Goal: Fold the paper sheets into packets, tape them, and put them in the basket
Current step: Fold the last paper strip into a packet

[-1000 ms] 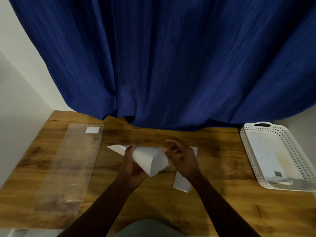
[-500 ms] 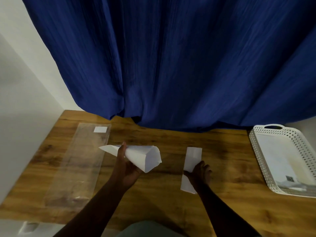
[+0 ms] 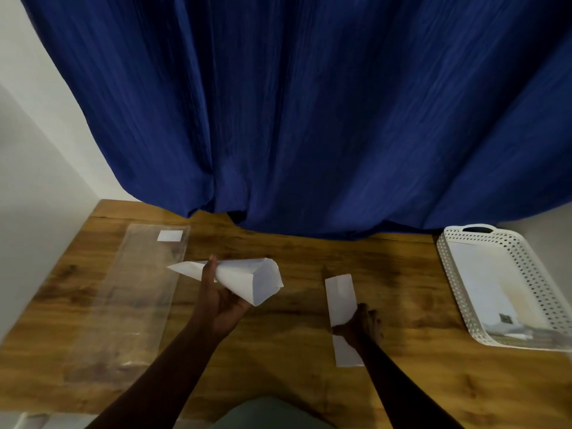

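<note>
Left hand (image 3: 218,300) gripping a white paper cone (image 3: 238,278) above the table (image 3: 294,351) middle, right hand (image 3: 362,326) resting on a paper strip (image 3: 340,292) (grip unclear), white basket (image 3: 458,305) at the right edge, apparently holding packets.

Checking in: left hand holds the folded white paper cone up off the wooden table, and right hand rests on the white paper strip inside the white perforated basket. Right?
Not quite. The head view shows the right hand on the white paper strip lying on the wooden table, not inside the white perforated basket. The left hand does hold the folded white paper cone up.
</note>
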### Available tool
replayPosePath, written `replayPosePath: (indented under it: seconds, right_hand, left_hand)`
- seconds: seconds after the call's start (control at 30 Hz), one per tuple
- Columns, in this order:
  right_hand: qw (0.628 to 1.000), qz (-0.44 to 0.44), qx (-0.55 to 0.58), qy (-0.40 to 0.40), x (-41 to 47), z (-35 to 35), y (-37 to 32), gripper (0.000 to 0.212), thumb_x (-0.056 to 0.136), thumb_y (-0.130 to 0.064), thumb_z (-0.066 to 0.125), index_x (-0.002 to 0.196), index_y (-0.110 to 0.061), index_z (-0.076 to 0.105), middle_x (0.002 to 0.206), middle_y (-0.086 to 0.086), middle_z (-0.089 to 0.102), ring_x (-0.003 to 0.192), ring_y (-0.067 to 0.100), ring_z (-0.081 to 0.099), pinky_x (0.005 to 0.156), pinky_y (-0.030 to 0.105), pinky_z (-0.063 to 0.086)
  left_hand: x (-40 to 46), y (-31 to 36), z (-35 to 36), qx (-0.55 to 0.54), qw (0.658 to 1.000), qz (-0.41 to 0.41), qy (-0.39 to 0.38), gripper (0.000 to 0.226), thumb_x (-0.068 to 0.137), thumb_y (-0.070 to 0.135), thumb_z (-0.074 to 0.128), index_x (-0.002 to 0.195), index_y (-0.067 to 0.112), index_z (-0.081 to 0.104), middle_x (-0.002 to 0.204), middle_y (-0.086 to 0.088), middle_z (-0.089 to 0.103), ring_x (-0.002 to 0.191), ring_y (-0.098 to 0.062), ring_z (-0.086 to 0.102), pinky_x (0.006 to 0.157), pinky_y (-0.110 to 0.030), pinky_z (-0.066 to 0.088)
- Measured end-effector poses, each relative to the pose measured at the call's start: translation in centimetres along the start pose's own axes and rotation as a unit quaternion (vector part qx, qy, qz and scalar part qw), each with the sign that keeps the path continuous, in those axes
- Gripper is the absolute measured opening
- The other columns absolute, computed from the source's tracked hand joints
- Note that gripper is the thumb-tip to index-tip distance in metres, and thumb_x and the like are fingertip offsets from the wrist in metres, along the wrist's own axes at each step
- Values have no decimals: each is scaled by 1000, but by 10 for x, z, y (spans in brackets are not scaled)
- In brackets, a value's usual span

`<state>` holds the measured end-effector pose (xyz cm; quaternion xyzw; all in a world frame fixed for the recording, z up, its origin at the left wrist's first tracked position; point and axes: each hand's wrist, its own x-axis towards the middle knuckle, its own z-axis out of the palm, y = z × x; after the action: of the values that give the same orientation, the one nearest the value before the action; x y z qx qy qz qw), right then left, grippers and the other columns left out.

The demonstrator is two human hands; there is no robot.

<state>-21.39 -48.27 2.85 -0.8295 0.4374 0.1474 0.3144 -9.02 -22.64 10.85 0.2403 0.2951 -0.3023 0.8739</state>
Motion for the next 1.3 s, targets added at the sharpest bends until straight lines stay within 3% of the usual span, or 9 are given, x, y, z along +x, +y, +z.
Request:
replayPosePath:
  seconds: [0.13,0.23,0.33,0.43,0.57,0.67,0.8,1.0,1.3]
  right_hand:
    - [1000,-22,-3,6,3,9,9,86,77,-27,82,143,-6,31,137,22,48,124,40,51,98,47,46]
    - [999,-33,9,18,4,16,18,84,76,-27,83,141,-11,32,131,17,54,117,36,57,91,46,52]
    - [998,-49,32,28,6,18,23,77,79,-24,79,140,-15,34,127,10,59,112,30,60,84,43,56]
    - [994,-74,78,-1,5,11,19,57,89,-25,69,138,-15,43,128,11,60,105,21,59,87,41,57]
    - [977,-183,112,-9,-21,-28,-13,46,96,-30,61,139,-18,48,125,3,63,94,7,60,68,18,49]
    - [955,-264,134,-18,-49,-60,-40,40,95,-34,62,132,-27,52,111,-14,60,89,-3,61,65,14,48]
    - [942,-334,33,-25,-74,-79,-67,34,95,-42,60,128,-31,60,109,-20,61,92,1,65,76,22,56]
    - [891,-422,-165,36,-75,-77,-79,30,97,-48,48,124,-39,58,111,-13,68,92,6,63,79,33,55]
    - [874,-409,-256,54,-74,-81,-93,31,99,-45,46,126,-33,58,117,-6,68,100,13,65,83,33,55]
  left_hand:
    - [-2,-2,7,2,1000,-13,14,86,67,44,85,137,15,46,135,-18,59,117,-32,62,76,-52,61]
    - [-2,-3,10,-3,1000,-13,6,108,44,37,99,136,14,46,131,-19,61,116,-33,63,75,-53,60]
    - [-2,-4,13,-2,1000,-14,15,92,58,40,91,134,10,47,128,-19,63,112,-33,64,67,-50,61]
    - [-3,-2,12,-9,1000,-20,10,117,35,34,101,135,9,47,127,-20,62,111,-35,64,67,-52,60]
    - [-3,4,8,7,999,-8,38,94,64,49,87,140,12,45,134,-20,58,115,-37,62,70,-55,58]
    - [-1,12,9,5,999,5,47,92,68,54,83,140,15,42,136,-22,55,118,-39,59,75,-59,57]
    - [-1,18,18,1,998,35,56,85,72,52,81,137,19,39,133,-23,52,119,-42,55,78,-63,54]
    - [-6,17,32,22,997,55,51,65,78,48,77,122,18,41,125,-23,51,111,-41,56,77,-65,53]
    - [-12,7,43,84,992,80,51,62,86,49,67,124,13,34,112,-20,52,99,-34,57,68,-57,57]
